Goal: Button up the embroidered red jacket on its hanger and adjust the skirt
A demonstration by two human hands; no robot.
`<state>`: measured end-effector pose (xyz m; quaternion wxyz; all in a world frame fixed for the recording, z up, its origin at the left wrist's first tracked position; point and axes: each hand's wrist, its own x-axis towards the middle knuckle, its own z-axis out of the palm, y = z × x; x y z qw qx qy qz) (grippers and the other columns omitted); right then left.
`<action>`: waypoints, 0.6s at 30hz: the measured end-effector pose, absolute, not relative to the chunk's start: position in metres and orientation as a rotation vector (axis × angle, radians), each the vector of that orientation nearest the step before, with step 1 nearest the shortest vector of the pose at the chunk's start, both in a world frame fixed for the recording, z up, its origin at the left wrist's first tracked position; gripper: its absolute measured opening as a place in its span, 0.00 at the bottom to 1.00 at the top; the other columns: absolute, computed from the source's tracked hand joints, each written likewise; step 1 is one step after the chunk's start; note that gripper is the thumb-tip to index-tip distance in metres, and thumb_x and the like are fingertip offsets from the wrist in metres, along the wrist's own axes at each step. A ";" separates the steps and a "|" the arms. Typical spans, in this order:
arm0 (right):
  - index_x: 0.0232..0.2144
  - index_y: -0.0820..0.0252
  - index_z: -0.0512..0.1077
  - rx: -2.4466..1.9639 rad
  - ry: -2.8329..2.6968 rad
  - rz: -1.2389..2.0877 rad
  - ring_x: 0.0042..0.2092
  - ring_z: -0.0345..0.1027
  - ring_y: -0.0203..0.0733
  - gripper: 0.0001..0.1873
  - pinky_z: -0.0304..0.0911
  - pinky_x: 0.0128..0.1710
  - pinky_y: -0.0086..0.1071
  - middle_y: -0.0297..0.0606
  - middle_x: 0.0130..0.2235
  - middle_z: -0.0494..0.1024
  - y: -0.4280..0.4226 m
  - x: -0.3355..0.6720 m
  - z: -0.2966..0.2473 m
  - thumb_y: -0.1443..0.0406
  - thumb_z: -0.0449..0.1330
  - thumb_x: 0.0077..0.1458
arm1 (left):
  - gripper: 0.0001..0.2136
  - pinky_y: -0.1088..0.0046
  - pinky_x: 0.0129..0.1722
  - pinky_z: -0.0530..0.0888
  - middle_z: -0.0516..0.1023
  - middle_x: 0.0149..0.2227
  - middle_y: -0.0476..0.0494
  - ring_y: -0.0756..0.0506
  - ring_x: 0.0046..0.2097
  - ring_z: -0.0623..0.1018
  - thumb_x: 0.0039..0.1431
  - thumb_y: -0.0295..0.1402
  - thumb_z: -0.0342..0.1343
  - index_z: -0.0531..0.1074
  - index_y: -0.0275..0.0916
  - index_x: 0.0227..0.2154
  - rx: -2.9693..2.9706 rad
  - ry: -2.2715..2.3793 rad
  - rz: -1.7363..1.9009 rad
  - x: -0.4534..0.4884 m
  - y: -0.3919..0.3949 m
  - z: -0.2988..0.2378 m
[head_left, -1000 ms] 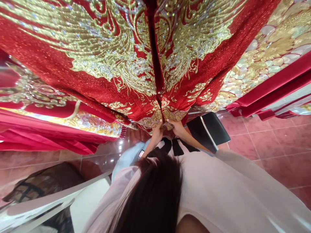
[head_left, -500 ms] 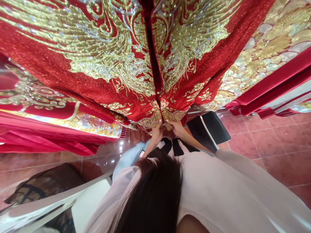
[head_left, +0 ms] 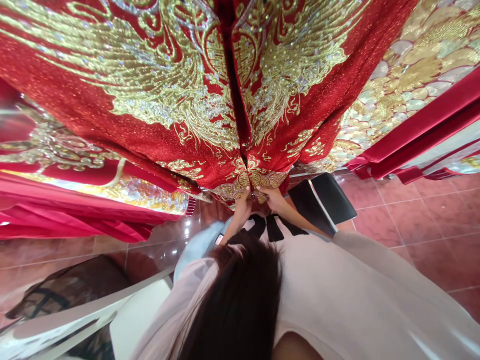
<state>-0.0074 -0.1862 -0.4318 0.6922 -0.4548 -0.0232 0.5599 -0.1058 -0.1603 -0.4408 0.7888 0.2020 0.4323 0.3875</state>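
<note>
A red garment (head_left: 180, 100) with heavy gold and sequin embroidery hangs in front of me and fills the upper view. A dark opening (head_left: 240, 120) runs down its middle to the hem. My left hand (head_left: 242, 204) pinches the hem on the left of the opening. My right hand (head_left: 273, 198) pinches the hem on the right of it. Both hands are closed on the gold-patterned edge, close together. My hair and pale shirt (head_left: 337, 290) hide my forearms' lower parts.
More red and gold garments hang at the left (head_left: 75, 200) and right (head_left: 412, 100). A black chair (head_left: 322, 200) stands just right of my hands. The floor is glossy red tile (head_left: 423, 235). A white table edge (head_left: 93, 305) and a patterned bag (head_left: 63, 285) lie at the lower left.
The garment has drifted slightly left in view. My hands stay on the hem in the same grip.
</note>
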 end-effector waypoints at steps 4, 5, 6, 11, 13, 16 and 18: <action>0.34 0.60 0.72 -1.005 -0.045 1.252 0.37 0.74 0.39 0.25 0.72 0.41 0.33 0.33 0.35 0.79 -0.186 -0.009 -0.433 0.73 0.70 0.28 | 0.22 0.71 0.41 0.74 0.75 0.48 0.45 0.43 0.51 0.74 0.51 0.37 0.65 0.69 0.44 0.49 0.450 0.895 0.920 -0.106 -0.160 -0.441; 0.34 0.60 0.72 -1.004 -0.042 1.252 0.37 0.74 0.39 0.25 0.72 0.41 0.33 0.33 0.35 0.79 -0.186 -0.009 -0.434 0.74 0.70 0.28 | 0.22 0.71 0.41 0.74 0.75 0.48 0.45 0.43 0.51 0.74 0.51 0.37 0.65 0.69 0.44 0.49 0.452 0.889 0.921 -0.106 -0.161 -0.441; 0.34 0.60 0.71 -1.004 -0.039 1.254 0.37 0.74 0.38 0.24 0.72 0.41 0.32 0.33 0.35 0.79 -0.186 -0.009 -0.434 0.74 0.70 0.28 | 0.22 0.71 0.41 0.74 0.76 0.48 0.44 0.43 0.50 0.75 0.50 0.37 0.65 0.70 0.43 0.49 0.453 0.886 0.920 -0.106 -0.161 -0.442; 0.33 0.60 0.70 -1.016 -0.024 1.275 0.36 0.74 0.38 0.21 0.72 0.41 0.31 0.31 0.32 0.78 -0.185 -0.010 -0.432 0.73 0.68 0.31 | 0.18 0.69 0.43 0.74 0.77 0.45 0.44 0.43 0.48 0.76 0.52 0.38 0.64 0.71 0.41 0.46 0.468 0.885 0.903 -0.108 -0.163 -0.444; 0.32 0.60 0.70 -1.018 -0.008 1.289 0.36 0.74 0.38 0.21 0.72 0.39 0.31 0.31 0.32 0.78 -0.184 -0.011 -0.431 0.73 0.69 0.30 | 0.17 0.68 0.44 0.74 0.77 0.44 0.44 0.43 0.48 0.76 0.52 0.38 0.63 0.72 0.41 0.45 0.476 0.888 0.911 -0.108 -0.163 -0.444; 0.29 0.61 0.69 -1.030 0.024 1.326 0.33 0.73 0.39 0.20 0.72 0.35 0.31 0.31 0.30 0.78 -0.183 -0.013 -0.431 0.71 0.70 0.29 | 0.18 0.68 0.48 0.73 0.76 0.46 0.45 0.44 0.50 0.75 0.52 0.36 0.64 0.72 0.42 0.46 0.493 0.895 0.960 -0.107 -0.164 -0.441; 0.27 0.61 0.68 -1.048 0.045 1.350 0.30 0.71 0.37 0.18 0.71 0.32 0.30 0.31 0.28 0.77 -0.181 -0.014 -0.432 0.70 0.70 0.30 | 0.19 0.67 0.50 0.72 0.76 0.47 0.45 0.43 0.51 0.74 0.51 0.35 0.65 0.71 0.43 0.46 0.509 0.896 0.992 -0.106 -0.164 -0.440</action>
